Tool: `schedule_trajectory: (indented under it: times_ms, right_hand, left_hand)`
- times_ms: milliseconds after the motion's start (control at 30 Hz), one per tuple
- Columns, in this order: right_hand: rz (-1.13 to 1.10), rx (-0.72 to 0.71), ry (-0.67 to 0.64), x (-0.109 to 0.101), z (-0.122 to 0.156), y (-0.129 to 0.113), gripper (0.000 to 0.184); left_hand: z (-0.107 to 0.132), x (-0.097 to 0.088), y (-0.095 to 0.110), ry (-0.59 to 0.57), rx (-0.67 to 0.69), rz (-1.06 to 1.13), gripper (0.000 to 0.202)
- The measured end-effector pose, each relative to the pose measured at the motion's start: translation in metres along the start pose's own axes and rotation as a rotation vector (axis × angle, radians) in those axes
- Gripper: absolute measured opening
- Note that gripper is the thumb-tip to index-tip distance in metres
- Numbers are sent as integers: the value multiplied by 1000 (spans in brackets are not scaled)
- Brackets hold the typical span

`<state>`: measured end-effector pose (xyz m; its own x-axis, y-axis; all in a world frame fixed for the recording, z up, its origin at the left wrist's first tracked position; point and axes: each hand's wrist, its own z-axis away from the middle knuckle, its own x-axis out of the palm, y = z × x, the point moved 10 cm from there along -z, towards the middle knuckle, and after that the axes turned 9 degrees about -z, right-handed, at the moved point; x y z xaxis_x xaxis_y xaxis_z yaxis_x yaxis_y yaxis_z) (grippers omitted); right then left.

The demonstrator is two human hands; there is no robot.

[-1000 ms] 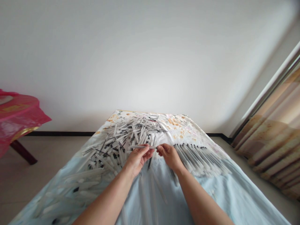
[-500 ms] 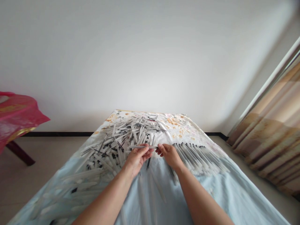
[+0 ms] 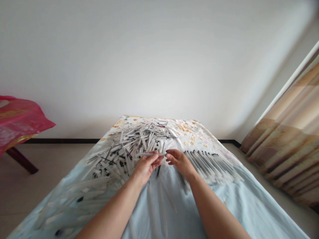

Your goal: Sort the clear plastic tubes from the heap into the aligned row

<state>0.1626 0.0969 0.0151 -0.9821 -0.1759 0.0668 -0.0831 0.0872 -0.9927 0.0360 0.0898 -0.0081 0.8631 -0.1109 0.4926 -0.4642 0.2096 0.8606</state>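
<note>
The left hand (image 3: 149, 163) pinches a translucent pen barrel (image 3: 147, 154) level above the tablecloth (image 3: 184, 212); the right hand (image 3: 181, 162) is at its right end, whether gripping I cannot tell; a crooked push could knock the barrel loose into the scattered pen parts (image 3: 143, 141).

Both forearms bare, entering from the lower edge and converging forward. Left forearm (image 3: 112, 209) slants inward to the right; right forearm (image 3: 214, 202) mirrors it. Left wrist (image 3: 140, 179) near straight. Left hand (image 3: 147, 166): palm turned partly up and inward, thumb laid along the top in a pinch, remaining fingers curled beneath. Right hand (image 3: 181, 162): back toward the viewer, index finger arched above thumb, other fingers bent; contact between these two tips unclear. Hands level, fingertips facing, just apart.
</note>
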Motion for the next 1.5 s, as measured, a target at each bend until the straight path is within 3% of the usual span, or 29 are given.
schedule_trajectory:
  times_ms: [100,233,400,533,700,867,1033,1233,1500]
  right_hand:
    - [-10,-38,-7,1,0,-4,36]
    - [68,40,28,-2,-1,5,46]
    - [-36,-34,-1,1,-1,-2,37]
    - [87,51,58,-5,-1,6,49]
    - [-18,20,-11,2,-1,3,39]
    - [68,79,26,-3,-2,11,46]
    - [-20,5,-24,4,1,1,35]
    - [83,7,-27,6,3,0,40]
    - [19,-19,-77,12,7,-9,37]
  left_hand:
    - [0,0,-1,-2,2,-8,21]
    - [-2,-1,-1,2,1,-6,21]
    - [-3,0,-1,-14,9,-13,21]
    - [-2,0,-3,-14,3,-17,21]
    - [-1,0,-3,-9,4,-20,22]
    - [-1,-1,-3,-5,-6,-26,21]
    - [-1,0,-1,-17,2,-31,21]
    - [-1,1,1,-33,18,-32,21]
    - [2,5,1,-49,11,-47,21]
